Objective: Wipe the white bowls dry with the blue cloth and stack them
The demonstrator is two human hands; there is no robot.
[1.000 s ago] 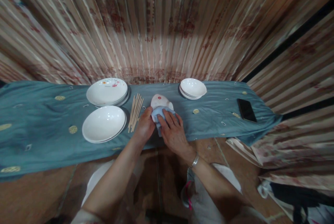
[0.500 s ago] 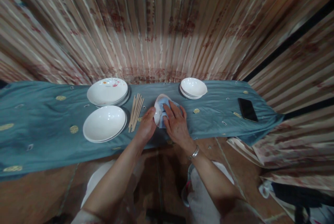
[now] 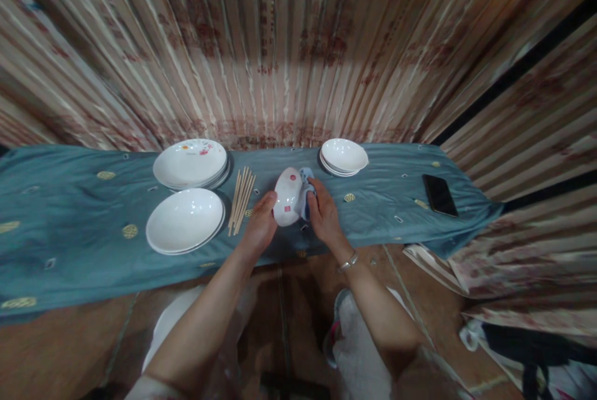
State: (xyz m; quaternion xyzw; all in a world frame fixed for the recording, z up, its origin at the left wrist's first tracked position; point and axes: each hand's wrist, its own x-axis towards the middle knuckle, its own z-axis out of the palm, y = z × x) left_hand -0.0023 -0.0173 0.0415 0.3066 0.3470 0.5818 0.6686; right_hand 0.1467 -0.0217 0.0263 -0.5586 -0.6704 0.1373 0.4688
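My left hand [image 3: 262, 221] grips a small white bowl [image 3: 288, 198] by its left side, above the table's middle. The bowl is tilted so that its outside, with red marks, faces me. A blue cloth [image 3: 306, 191] is pinched in my right hand [image 3: 323, 210] and pressed against the bowl's right edge. Just left of my left hand lies a row of several wooden chopsticks [image 3: 241, 201]. Beyond my right hand stands a stack of small white bowls [image 3: 345, 156].
On the left, a stack of flowered plates [image 3: 189, 163] stands behind a stack of deeper white dishes [image 3: 184, 221]. A black phone [image 3: 439, 195] lies toward the right end. A teal cloth [image 3: 88, 213] covers the narrow table; a patterned curtain [image 3: 298, 76] hangs behind it.
The bowl has turned, so its outside now shows instead of its inside. My right hand has moved with the cloth from within the bowl to its right edge.
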